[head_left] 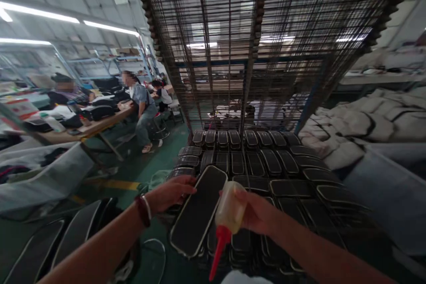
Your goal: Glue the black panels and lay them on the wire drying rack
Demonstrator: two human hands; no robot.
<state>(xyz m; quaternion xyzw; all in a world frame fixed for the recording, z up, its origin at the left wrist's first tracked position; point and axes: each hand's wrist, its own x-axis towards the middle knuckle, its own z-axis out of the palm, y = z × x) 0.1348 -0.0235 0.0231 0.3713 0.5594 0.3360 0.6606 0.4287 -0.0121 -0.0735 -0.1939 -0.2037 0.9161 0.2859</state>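
Observation:
My right hand (pixel 254 211) is wrapped round a translucent squeeze bottle (pixel 230 206) with yellowish contents. Its long red nozzle points down toward me. A dark rounded oblong panel (pixel 199 213) with a pale rim lies slanted just left of the bottle. At the panel's upper left edge, my left hand (pixel 173 193) has its fingers bent against it, gripping that side; part of the grip is hidden. Beneath and beyond both hands, many similar dark panels (pixel 256 164) lie in rows and stacks.
A tall wire rack (pixel 246 66) rises behind the rows. Larger black pieces (pixel 76 230) stand at lower left. White bundles (pixel 366 120) and a pale bin (pixel 382 195) are on the right. People (pixel 143 102) sit along a worktable (pixel 100 126) at left.

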